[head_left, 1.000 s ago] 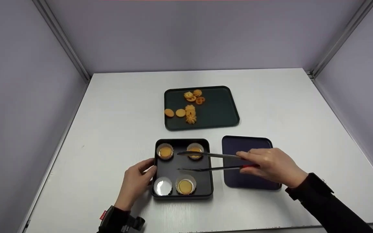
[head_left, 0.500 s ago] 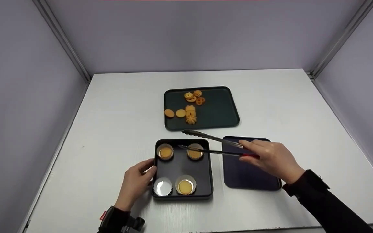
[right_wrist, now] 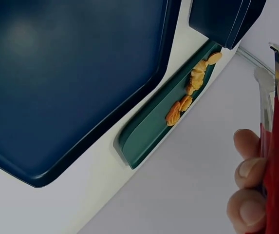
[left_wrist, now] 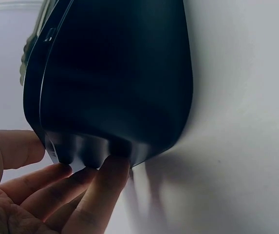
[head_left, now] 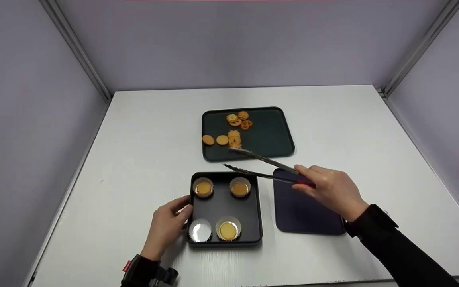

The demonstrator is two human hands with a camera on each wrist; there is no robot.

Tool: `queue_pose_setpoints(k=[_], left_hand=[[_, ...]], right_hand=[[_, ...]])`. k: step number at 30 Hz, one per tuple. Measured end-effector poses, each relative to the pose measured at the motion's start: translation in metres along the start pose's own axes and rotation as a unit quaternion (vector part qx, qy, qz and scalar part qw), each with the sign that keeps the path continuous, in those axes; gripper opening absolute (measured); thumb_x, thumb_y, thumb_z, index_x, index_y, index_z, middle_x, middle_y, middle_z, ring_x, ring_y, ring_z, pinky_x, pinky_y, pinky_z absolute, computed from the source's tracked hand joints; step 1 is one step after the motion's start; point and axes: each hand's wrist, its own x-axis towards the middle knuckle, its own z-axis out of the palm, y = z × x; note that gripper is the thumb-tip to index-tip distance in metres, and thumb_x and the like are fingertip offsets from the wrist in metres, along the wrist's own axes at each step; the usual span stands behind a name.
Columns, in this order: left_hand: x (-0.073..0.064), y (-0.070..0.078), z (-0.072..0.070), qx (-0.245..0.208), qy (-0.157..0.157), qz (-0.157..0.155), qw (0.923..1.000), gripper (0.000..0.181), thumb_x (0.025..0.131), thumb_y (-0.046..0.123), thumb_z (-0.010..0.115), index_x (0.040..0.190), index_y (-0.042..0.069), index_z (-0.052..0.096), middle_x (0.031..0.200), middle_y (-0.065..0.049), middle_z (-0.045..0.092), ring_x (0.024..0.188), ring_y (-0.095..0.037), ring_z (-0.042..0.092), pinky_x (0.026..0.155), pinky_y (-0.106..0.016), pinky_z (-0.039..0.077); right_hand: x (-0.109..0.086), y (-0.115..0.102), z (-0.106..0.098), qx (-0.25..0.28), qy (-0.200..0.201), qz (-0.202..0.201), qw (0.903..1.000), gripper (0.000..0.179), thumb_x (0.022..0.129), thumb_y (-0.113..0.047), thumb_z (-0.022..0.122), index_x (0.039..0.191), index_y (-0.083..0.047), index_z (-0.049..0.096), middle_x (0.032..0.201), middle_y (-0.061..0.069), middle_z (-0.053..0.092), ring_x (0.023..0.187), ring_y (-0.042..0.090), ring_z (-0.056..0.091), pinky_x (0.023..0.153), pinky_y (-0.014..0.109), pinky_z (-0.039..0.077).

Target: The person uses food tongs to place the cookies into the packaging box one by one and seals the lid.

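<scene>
The green tray (head_left: 269,133) lies beyond the dark box (head_left: 223,207) on the bench (head_left: 150,151). The tongs (head_left: 269,161) hang spread above the gap between tray and box, long axis slanting leftward and away, tips toward the tray. The right hand (head_left: 329,191) grips them; the left hand (head_left: 167,223) presses the box's side. Probably best: lower both tips astride one biscuit (head_left: 222,140), squeezing gently.

The left hand (head_left: 166,227) touches the left side of the pan (head_left: 224,206), fingers spread. Right of the pan, the right hand (head_left: 332,190) grips tongs (head_left: 275,163), its sleeve (head_left: 408,249) slanted.
</scene>
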Motion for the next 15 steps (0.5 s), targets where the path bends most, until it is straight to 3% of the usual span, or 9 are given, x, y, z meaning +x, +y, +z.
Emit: queue_pose_setpoints(k=[15], left_hand=[[0.002,-0.001,0.001,-0.014,0.000,-0.008,0.9999,0.035,0.100,0.014,0.067,0.134,0.006,0.068,0.133,-0.018,0.067,0.112,-0.031,0.070,0.076,-0.028,0.062]], right_hand=[[0.013,0.007,0.009,-0.008,-0.015,0.059,0.9981,0.043,0.078,-0.031,0.089,0.111,-0.011,0.072,0.069,-0.004,0.054,0.052,0.014,0.049,0.044,0.033,0.042]])
